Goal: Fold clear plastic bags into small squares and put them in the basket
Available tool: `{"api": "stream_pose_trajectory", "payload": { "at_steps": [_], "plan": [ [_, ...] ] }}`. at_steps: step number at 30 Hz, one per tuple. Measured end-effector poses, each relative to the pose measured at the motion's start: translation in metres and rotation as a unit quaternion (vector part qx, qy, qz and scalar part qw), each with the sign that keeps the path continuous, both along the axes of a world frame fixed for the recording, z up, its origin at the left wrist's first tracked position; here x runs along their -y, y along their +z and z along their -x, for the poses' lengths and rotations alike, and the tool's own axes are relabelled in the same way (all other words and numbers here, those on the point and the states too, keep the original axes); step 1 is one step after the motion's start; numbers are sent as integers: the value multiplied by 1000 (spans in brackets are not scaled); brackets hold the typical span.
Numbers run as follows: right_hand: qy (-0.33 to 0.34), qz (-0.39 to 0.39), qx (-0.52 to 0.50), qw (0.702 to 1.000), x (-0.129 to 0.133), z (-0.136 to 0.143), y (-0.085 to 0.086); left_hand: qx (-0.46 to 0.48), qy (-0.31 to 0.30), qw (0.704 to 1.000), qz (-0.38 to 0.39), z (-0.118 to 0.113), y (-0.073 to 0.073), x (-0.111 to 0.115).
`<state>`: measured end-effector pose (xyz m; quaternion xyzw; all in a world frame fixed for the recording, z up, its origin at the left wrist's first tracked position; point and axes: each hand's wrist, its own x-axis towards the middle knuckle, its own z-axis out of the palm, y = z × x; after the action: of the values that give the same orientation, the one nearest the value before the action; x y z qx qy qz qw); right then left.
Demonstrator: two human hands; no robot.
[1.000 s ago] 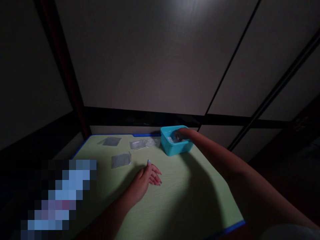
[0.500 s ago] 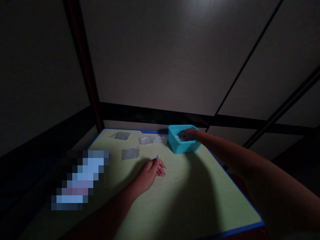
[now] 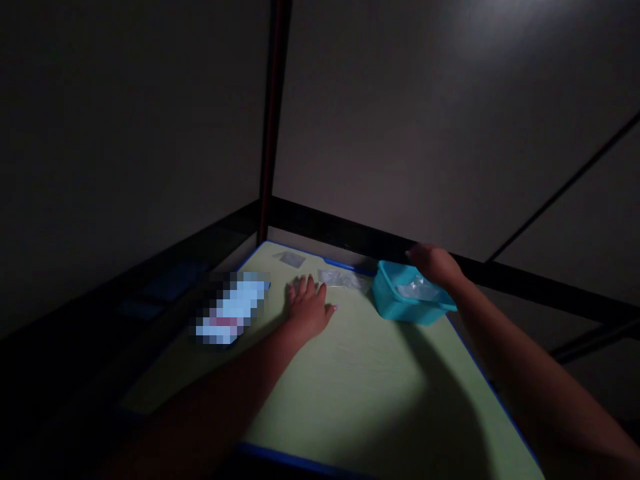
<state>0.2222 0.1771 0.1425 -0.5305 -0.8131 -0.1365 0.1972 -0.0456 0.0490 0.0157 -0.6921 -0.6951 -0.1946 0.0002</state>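
Observation:
My left hand [image 3: 309,312] is open, fingers spread, reaching over the table. Its fingertips cover a small clear plastic packet, of which only a little shows. Just beyond lies a crumpled clear plastic packet [image 3: 343,279], and a flat greyish packet [image 3: 290,259] rests farther back. My right hand [image 3: 436,265] is raised over the rim of a turquoise plastic tub [image 3: 415,310]. Its fingers are blurred and partly turned away, and nothing visible hangs from them. Inside the tub is clear crinkled plastic [image 3: 417,288].
The pale green table [image 3: 360,387] has a blue edge. A phone-like device with a blurred lit screen [image 3: 235,308] stands or lies at the left side. Panelled walls [image 3: 380,133] meet in a corner right behind the table. The room is dim.
My right hand has come up out of the tub. My left hand has opened from a loose curl and moved onto the nearest packet. The view has swung left.

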Motion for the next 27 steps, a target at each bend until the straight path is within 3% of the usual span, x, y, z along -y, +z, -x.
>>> {"api": "stream_pose_trajectory", "payload": {
  "at_steps": [2, 4, 8, 10, 13, 17, 23, 27],
  "plan": [
    [33, -30, -47, 998, 18, 31, 2, 1, 8, 998, 63, 0, -5, -1],
    [86, -4, -100, 991, 37, 67, -4, 1, 7, 995, 103, -1, -6, 1],
    [156, 101, -33, 982, 51, 127, -43, -8, -27, 995, 91, -7, 1, 9],
    [125, 115, 8, 985, 42, 143, -68, -8, -52, 997, 57, -10, 6, 13],
    [33, 143, 67, 987, 19, 152, -97, -6, -79, 997, 3, -12, 10, 17],
    [-47, 174, 49, 982, -5, 151, -115, 4, -93, 995, -35, -11, 10, 18],
    [-54, 186, -5, 981, -13, 151, -120, 7, -51, 998, -22, -11, 9, 18],
    [-36, 179, -42, 982, -8, 148, -108, 10, -70, 997, -23, -11, 7, 18]
  ]
}}
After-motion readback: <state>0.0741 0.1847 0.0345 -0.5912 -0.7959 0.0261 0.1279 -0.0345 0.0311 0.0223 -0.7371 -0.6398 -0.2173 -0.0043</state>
